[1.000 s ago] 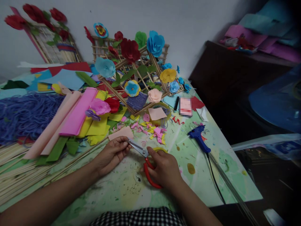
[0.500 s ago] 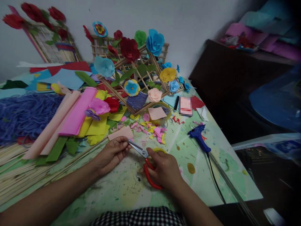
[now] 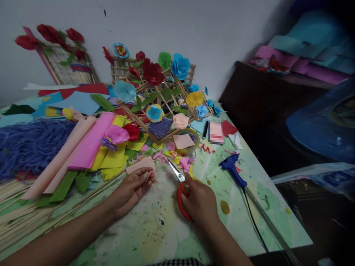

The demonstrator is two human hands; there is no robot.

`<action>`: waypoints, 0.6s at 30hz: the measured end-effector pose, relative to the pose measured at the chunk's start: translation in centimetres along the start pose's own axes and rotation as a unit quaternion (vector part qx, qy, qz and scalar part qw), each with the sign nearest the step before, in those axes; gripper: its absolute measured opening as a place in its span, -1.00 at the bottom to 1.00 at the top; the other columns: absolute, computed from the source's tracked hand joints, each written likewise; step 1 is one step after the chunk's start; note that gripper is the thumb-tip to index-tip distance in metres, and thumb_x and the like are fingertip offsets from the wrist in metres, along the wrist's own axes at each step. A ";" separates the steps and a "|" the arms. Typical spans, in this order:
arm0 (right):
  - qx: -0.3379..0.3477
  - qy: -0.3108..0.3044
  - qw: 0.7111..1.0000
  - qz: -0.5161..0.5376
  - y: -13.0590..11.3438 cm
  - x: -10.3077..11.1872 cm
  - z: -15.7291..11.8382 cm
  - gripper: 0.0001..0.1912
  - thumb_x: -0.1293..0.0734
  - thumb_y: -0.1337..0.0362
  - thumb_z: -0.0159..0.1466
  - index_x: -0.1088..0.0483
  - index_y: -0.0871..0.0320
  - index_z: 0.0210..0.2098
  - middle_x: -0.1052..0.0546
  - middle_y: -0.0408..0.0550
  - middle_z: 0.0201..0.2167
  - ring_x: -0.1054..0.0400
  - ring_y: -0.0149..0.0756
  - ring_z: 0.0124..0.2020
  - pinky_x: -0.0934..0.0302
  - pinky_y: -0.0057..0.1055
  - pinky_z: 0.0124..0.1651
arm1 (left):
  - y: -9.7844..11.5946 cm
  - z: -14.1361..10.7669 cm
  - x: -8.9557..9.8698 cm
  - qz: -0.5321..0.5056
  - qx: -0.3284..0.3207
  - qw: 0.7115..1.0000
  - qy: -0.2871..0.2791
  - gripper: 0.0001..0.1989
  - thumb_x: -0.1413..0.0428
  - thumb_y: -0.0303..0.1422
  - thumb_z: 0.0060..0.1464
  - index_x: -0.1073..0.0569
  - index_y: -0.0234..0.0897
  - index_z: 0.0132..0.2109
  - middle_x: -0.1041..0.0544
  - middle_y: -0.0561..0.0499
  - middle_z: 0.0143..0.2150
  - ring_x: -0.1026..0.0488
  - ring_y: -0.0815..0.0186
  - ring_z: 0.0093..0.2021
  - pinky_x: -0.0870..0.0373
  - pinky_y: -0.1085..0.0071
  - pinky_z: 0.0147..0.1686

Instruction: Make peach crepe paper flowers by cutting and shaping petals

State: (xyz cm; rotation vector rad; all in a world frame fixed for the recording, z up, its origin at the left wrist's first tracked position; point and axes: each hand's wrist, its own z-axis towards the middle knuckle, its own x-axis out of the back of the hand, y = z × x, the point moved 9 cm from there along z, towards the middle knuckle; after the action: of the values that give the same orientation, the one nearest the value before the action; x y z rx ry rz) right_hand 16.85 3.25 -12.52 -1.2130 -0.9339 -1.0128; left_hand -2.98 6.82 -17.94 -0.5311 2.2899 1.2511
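Note:
My right hand (image 3: pixel 201 199) is wrapped round a pair of scissors (image 3: pixel 181 181) with red handles. Their blades are closed and point up and to the left, apart from my other hand. My left hand (image 3: pixel 135 190) is closed in a pinch over the table. A small pale pink piece of paper (image 3: pixel 149 175) shows between its thumb and fingertips, mostly hidden. Just behind those fingers lies a pale pink paper strip (image 3: pixel 141 164). Pink and yellow paper scraps (image 3: pixel 184 162) are scattered beyond the scissors' tips.
A blue glue gun (image 3: pixel 233 170) with a black cord lies at right. Wooden lattice frames with paper flowers (image 3: pixel 153 72) stand at the back. Rolled pink paper (image 3: pixel 90 142), blue-purple yarn (image 3: pixel 33 142) and thin sticks (image 3: pixel 30 221) cover the left. A pale pink square (image 3: pixel 183 141) lies mid-table.
The scissors have moved right, away from my left fingertips, and their blades now point more steeply upward. My left hand stays pinched near the same spot. The view has tilted up slightly.

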 end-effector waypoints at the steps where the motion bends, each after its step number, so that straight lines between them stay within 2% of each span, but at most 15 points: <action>1: -0.017 -0.003 1.000 -0.014 0.4 0.2 0.2 -0.45 -0.33 0.22 0.14 -0.34 0.15 0.13 -0.57 0.01 -0.40 -0.44 -0.18 -0.41 -0.17 -0.39 -0.40 | 0.0 0.0 0.0 0.006 0.002 1.000 0.005 -0.90 -0.19 -0.58 0.04 -0.51 -0.36 -0.25 -0.57 -0.03 -0.33 -0.56 0.42 -0.35 -0.51 0.65 -0.34; 4: -0.034 -0.009 0.999 -0.021 0.8 0.6 0.5 -0.40 -0.30 0.22 0.16 -0.27 0.20 0.19 -0.57 0.05 -0.34 -0.45 -0.13 -0.36 -0.19 -0.34 -0.35 | -0.1 -0.2 -0.1 0.023 0.007 1.000 0.014 -0.94 -0.15 -0.56 0.10 -0.50 -0.37 -0.28 -0.58 -0.06 -0.30 -0.57 0.40 -0.32 -0.52 0.64 -0.34; 7: -0.033 -0.011 0.999 -0.014 0.8 0.9 0.6 -0.42 -0.29 0.23 0.17 -0.28 0.25 0.18 -0.56 0.11 -0.27 -0.45 -0.08 -0.27 -0.21 -0.29 -0.26 | 0.0 -0.3 -0.5 0.026 0.009 1.000 0.013 -0.93 -0.10 -0.53 0.15 -0.49 -0.39 -0.28 -0.61 -0.12 -0.26 -0.58 0.39 -0.33 -0.52 0.62 -0.36; 12: -0.055 0.009 0.998 -0.029 1.2 2.3 0.8 -0.51 -0.26 0.16 0.24 -0.34 0.25 0.11 -0.53 0.12 -0.31 -0.42 -0.06 -0.24 -0.21 -0.28 -0.24 | 0.1 -0.5 -1.0 0.037 -0.001 0.999 -0.006 -0.93 -0.15 -0.47 0.12 -0.45 -0.39 -0.33 -0.62 -0.22 -0.26 -0.59 0.33 -0.35 -0.54 0.57 -0.37; 15: -0.016 0.029 0.999 -0.005 -0.7 3.5 1.1 -0.62 -0.24 0.16 0.27 -0.41 0.23 0.00 -0.51 0.14 -0.22 -0.38 -0.09 -0.14 -0.20 -0.30 -0.14 | 0.0 -0.7 -1.1 0.062 -0.014 0.998 -0.016 -0.92 -0.16 -0.43 0.12 -0.44 -0.38 -0.30 -0.62 -0.20 -0.24 -0.59 0.31 -0.33 -0.53 0.55 -0.36; 18: 0.080 0.006 0.993 0.088 -4.8 3.5 1.3 -0.67 -0.26 0.08 0.27 -0.47 0.19 -0.17 -0.51 0.07 -0.25 -0.37 -0.19 -0.16 -0.19 -0.36 -0.11 | -0.2 -1.2 -1.6 0.089 -0.033 0.995 -0.039 -0.84 -0.22 -0.34 0.06 -0.42 -0.34 -0.28 -0.62 -0.13 -0.27 -0.59 0.29 -0.31 -0.53 0.49 -0.33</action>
State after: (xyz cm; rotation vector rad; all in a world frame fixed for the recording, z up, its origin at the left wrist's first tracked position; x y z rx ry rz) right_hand 13.27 3.84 -7.64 -1.1319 -0.8647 -0.7893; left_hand -1.81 5.85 -16.61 -0.2981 2.2765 1.4111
